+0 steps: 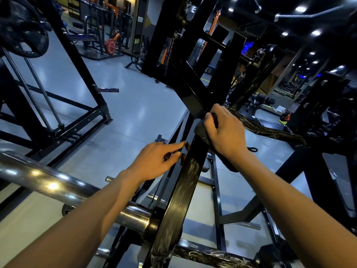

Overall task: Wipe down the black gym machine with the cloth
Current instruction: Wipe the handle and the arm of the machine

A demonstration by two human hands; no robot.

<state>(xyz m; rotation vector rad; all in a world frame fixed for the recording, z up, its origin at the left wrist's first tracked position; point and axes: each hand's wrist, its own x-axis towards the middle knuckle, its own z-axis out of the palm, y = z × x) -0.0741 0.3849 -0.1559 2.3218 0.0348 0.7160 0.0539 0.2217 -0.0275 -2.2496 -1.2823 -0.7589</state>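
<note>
Mid-wipe on the sloping black beam of the gym machine, centre of view, running from near and low up toward the far uprights. Best done with the cloth kept flat and wrapped round the beam's edge, pulled in long overlapping strokes along its length; wet streaks already visible on the near stretch, so the part beyond the cloth probably remaining. Right hand curled firmly over the dark cloth, pressing it against the beam's right face. Left hand loosely open, fingers extended, fingertips touching the beam's left edge, holding nothing, apparently steadying. Chrome bar crossing at near left.
</note>
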